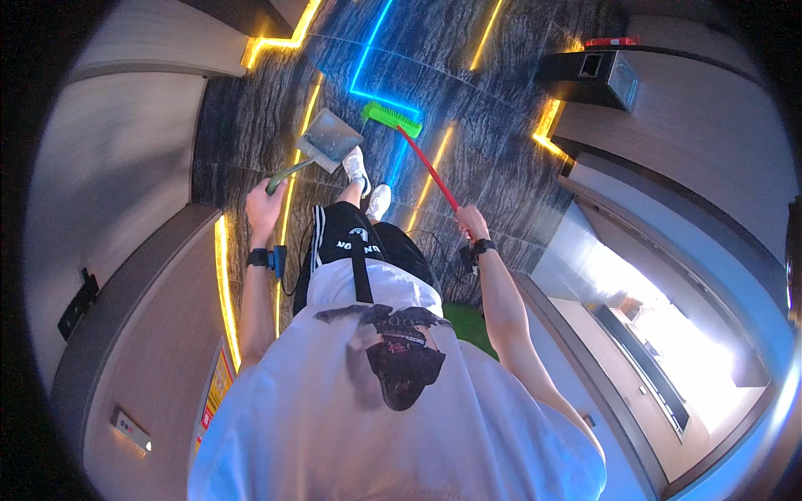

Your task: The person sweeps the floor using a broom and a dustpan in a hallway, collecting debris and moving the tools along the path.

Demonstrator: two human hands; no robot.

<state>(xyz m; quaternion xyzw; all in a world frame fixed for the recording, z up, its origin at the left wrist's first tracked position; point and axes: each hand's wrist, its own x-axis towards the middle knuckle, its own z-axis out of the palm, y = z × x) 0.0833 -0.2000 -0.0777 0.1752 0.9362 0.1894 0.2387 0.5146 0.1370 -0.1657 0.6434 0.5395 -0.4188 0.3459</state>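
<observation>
My left hand (263, 210) is closed around the green handle of a grey dustpan (330, 138). The pan is held out over the dark floor (251, 150), just left of my white shoes (357, 167). In my right hand (473, 223) is the red stick of a broom (433, 174), gripped close to its upper end. The broom's bright green bristle head (391, 118) is at the floor ahead of my feet, a little to the right of the pan and apart from it. I cannot make out any dirt between them.
Yellow and blue light strips (372, 50) run along the dark marbled floor. A black box (589, 79) stands by the right wall, with a red object (612, 41) beyond it. Pale walls (150, 134) close in on both sides. Green matting (469, 324) shows beside me on the right.
</observation>
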